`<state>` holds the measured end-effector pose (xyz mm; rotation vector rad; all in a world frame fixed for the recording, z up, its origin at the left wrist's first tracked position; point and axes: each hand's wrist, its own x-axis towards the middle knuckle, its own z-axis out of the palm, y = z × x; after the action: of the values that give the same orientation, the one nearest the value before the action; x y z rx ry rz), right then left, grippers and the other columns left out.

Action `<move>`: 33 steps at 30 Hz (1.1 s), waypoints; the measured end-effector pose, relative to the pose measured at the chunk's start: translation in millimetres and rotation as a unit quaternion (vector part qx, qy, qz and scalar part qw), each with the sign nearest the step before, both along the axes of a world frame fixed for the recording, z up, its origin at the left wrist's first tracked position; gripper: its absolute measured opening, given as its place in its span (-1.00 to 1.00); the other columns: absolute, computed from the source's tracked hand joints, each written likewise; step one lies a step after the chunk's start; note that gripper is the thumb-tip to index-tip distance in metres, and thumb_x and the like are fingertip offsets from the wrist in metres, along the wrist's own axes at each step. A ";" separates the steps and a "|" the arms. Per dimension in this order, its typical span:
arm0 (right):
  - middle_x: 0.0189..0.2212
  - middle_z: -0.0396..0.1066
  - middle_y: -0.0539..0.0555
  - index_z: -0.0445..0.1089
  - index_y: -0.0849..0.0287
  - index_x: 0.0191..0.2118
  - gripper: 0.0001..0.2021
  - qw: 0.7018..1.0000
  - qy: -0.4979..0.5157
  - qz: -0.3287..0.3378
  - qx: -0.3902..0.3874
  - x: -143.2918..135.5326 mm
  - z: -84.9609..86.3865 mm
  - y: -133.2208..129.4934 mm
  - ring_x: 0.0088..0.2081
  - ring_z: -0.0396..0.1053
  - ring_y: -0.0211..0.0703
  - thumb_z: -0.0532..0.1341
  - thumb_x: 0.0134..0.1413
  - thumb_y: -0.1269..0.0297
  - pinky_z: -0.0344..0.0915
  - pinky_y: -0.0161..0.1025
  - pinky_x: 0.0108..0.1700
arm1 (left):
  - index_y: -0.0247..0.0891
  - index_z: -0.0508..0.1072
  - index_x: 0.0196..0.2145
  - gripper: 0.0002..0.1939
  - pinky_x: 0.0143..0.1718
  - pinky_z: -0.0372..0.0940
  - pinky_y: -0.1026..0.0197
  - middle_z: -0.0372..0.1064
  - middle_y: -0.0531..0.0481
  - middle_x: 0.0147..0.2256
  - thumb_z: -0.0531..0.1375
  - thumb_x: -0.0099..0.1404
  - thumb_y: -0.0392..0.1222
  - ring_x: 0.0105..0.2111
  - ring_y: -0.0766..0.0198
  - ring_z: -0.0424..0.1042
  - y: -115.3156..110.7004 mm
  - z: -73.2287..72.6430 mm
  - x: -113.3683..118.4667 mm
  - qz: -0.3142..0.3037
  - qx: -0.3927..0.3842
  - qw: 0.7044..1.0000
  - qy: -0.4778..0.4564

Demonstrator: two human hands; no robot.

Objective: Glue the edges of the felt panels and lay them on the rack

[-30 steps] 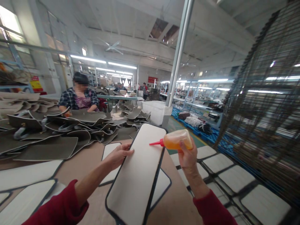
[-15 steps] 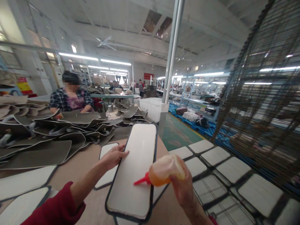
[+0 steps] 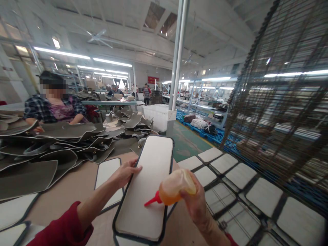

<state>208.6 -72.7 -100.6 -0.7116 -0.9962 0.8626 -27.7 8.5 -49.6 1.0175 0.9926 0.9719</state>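
Note:
My left hand (image 3: 128, 173) grips the left edge of a long white panel (image 3: 150, 177) with a dark rim, thumb on its face. The panel is tilted up above the table. In my right hand (image 3: 193, 198) is a squeeze bottle (image 3: 173, 188) of amber liquid, held on its side. Its red nozzle (image 3: 153, 199) points left, with the tip at the panel's lower half; whether it touches the surface cannot be made out. Another white panel (image 3: 109, 177) lies on the brown table (image 3: 69, 191) behind my left forearm.
Dark grey sheets (image 3: 28, 177) are piled at the left, with a seated person (image 3: 56, 106) behind them. White panels (image 3: 265, 196) lie on a wire rack at the right. A metal post (image 3: 178, 61) stands ahead, beside a white bin (image 3: 156, 116).
The view has turned slightly right, so the surroundings sit further left. The nozzle tip has shifted slightly down and left over the panel. Both hands keep their holds.

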 end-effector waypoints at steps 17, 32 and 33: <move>-0.29 0.53 0.04 0.43 0.15 -0.12 -0.43 0.987 0.074 -0.138 0.020 31.5 26.1 5.5 -0.30 0.46 -0.12 0.49 -0.40 0.20 0.43 -0.21 -0.21 | -0.31 0.59 -0.23 -0.44 -0.32 0.39 0.22 0.58 -0.12 -0.26 0.48 -0.31 -0.38 -0.23 0.01 0.53 10.4 2.8 15.3 -0.089 -0.003 0.996 -0.013; -0.28 0.52 0.01 0.43 0.07 -0.14 -0.49 0.974 0.091 -0.208 0.018 69.9 16.9 -26.5 -0.26 0.47 -0.13 0.47 -0.32 0.15 0.44 -0.19 -0.17 | -0.32 0.58 -0.26 -0.46 -0.35 0.41 0.24 0.59 -0.10 -0.29 0.48 -0.33 -0.39 -0.30 0.05 0.55 14.9 -6.1 56.1 -0.156 -0.037 0.987 -0.005; -0.31 0.52 -0.03 0.42 0.06 -0.16 -0.50 0.963 0.110 -0.245 0.039 78.4 23.4 -21.4 -0.28 0.46 -0.16 0.48 -0.34 0.16 0.43 -0.22 -0.18 | -0.32 0.58 -0.26 -0.46 -0.35 0.41 0.25 0.59 -0.10 -0.28 0.48 -0.31 -0.39 -0.29 0.05 0.55 13.0 -5.6 62.8 -0.169 -0.037 0.985 -0.006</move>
<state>287.1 -94.1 -77.2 -0.7351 -0.6112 0.4524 35.1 21.5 -55.1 1.0745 0.8075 0.6543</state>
